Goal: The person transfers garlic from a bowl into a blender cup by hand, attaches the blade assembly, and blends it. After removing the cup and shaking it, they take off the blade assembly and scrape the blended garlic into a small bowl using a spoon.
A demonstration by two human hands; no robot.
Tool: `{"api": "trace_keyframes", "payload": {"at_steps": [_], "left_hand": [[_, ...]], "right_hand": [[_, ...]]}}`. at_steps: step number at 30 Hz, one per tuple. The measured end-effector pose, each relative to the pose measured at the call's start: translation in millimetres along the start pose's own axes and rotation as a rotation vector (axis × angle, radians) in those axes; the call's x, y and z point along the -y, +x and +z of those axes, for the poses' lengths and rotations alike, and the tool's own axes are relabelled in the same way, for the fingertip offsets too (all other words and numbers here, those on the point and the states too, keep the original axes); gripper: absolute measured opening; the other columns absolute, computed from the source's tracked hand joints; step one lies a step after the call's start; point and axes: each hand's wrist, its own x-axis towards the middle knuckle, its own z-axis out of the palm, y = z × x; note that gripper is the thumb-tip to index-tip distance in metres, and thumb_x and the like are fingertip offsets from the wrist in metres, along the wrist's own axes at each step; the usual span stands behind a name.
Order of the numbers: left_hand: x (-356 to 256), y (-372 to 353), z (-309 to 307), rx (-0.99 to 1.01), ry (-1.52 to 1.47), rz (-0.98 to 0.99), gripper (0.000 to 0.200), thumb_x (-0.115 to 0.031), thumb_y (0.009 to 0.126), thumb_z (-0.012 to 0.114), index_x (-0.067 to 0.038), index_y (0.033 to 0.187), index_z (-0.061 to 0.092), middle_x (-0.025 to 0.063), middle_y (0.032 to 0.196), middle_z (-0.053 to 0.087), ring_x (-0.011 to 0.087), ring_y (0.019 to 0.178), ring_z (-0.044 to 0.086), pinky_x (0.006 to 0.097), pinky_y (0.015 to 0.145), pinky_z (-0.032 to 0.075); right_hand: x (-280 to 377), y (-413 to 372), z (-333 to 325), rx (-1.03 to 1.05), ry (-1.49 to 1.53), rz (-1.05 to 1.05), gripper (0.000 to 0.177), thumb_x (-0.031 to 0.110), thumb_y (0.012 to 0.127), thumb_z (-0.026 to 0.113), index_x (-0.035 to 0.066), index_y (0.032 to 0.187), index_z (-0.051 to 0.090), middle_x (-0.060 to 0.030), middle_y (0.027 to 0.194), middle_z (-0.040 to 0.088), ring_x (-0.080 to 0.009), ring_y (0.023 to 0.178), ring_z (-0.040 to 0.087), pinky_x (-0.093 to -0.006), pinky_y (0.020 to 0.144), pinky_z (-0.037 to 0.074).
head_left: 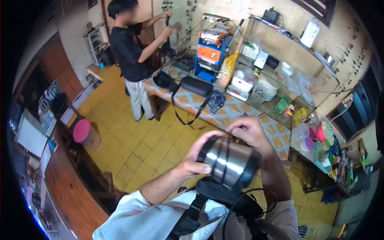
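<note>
A shiny silver cylindrical appliance (236, 160) with black ends is held up in front of my chest. Its exact kind does not show. A thin black cord (216, 158) runs around its metal side in a few turns. My left hand (198, 158) grips the appliance at its left end, thumb on the metal side and fingers behind. At the top right, my right hand (249, 132) is closed in a pinch at the cord, just above the appliance. Part of the cord behind my right fingers is hidden.
A person (134, 60) in a black top stands across the room, both hands on a dark cord-like thing. A tiled counter (236, 110) carries a blue-and-orange machine (209, 56) and a black bag (196, 86). Left are a pink-lidded bin (82, 132) and a wooden table (72, 188).
</note>
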Motion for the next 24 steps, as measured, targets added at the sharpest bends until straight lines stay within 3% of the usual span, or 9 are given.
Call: {"api": "trace_keyframes", "payload": {"at_steps": [4,9,11,12,13,15,17,19,24], "left_hand": [[30,14,53,0.099,-0.096,0.023,0.100,-0.023,0.056,0.081,-0.004,0.142,0.033,0.0121,0.127,0.049,0.0235,0.120,0.049,0.0360,0.107,0.034],[92,58,101,0.110,0.143,0.327,0.102,-0.026,0.058,0.085,-0.002,0.142,0.031,0.0111,0.130,0.046,0.0215,0.122,0.046,0.0352,0.106,0.033],[117,79,130,0.063,0.250,0.442,0.100,-0.023,0.059,0.085,-0.002,0.141,0.030,0.0115,0.131,0.044,0.0219,0.122,0.045,0.0354,0.106,0.032],[137,89,141,0.046,0.285,0.500,0.101,-0.023,0.059,0.085,-0.002,0.141,0.030,0.0123,0.131,0.043,0.0221,0.122,0.045,0.0357,0.106,0.032],[154,100,150,0.034,0.332,0.559,0.102,-0.024,0.060,0.086,-0.002,0.141,0.029,0.0137,0.133,0.043,0.0226,0.124,0.044,0.0360,0.107,0.032],[190,116,174,0.025,0.422,0.670,0.103,-0.025,0.060,0.086,0.000,0.141,0.029,0.0153,0.136,0.041,0.0237,0.126,0.043,0.0367,0.108,0.032],[222,132,193,0.021,0.614,0.757,0.100,-0.027,0.059,0.087,0.002,0.138,0.033,0.0177,0.138,0.040,0.0256,0.127,0.043,0.0380,0.108,0.033],[249,153,217,0.095,0.640,0.763,0.099,-0.027,0.059,0.088,0.002,0.138,0.035,0.0176,0.136,0.042,0.0258,0.125,0.045,0.0377,0.108,0.034],[322,198,273,0.291,0.369,0.276,0.099,-0.021,0.055,0.089,-0.001,0.138,0.038,0.0097,0.128,0.050,0.0191,0.118,0.050,0.0341,0.104,0.037]], "right_hand": [[-52,-96,15,-0.115,0.370,0.217,0.019,0.011,0.092,0.063,-0.002,0.106,0.066,-0.0034,0.082,0.066,-0.0114,0.075,0.061,-0.0248,0.068,0.048],[-121,-250,-6,-0.357,0.575,0.328,0.020,0.013,0.096,0.056,-0.003,0.108,0.063,-0.0023,0.077,0.063,-0.0117,0.070,0.058,-0.0251,0.064,0.046],[-66,-285,-32,-0.229,0.394,0.456,0.019,0.015,0.096,0.056,0.000,0.105,0.064,-0.0013,0.076,0.062,-0.0124,0.066,0.056,-0.0257,0.062,0.046],[-31,-296,-44,-0.221,0.080,0.456,0.018,0.015,0.095,0.058,0.002,0.105,0.064,-0.0045,0.073,0.061,-0.0147,0.063,0.056,-0.0285,0.061,0.047],[-12,-310,-55,-0.248,0.081,0.459,0.018,0.015,0.095,0.058,0.002,0.105,0.064,-0.0045,0.073,0.061,-0.0147,0.063,0.056,-0.0285,0.061,0.047],[14,-342,-75,-0.199,-0.360,0.294,0.017,0.011,0.092,0.059,0.003,0.105,0.064,-0.0096,0.072,0.060,-0.0197,0.061,0.058,-0.0317,0.060,0.048],[34,-371,-97,-0.246,-0.411,0.354,0.016,0.009,0.089,0.062,0.003,0.103,0.064,-0.0129,0.076,0.060,-0.0256,0.065,0.062,-0.0361,0.061,0.050],[60,-396,-128,-0.258,-0.740,0.128,0.017,0.008,0.083,0.067,0.004,0.099,0.064,-0.0127,0.081,0.063,-0.0296,0.069,0.063,-0.0392,0.062,0.050],[107,-455,-217,-0.424,-1.213,0.186,0.018,0.013,0.074,0.075,0.007,0.086,0.063,-0.0076,0.074,0.056,-0.0279,0.066,0.060,-0.0382,0.057,0.049]]}}
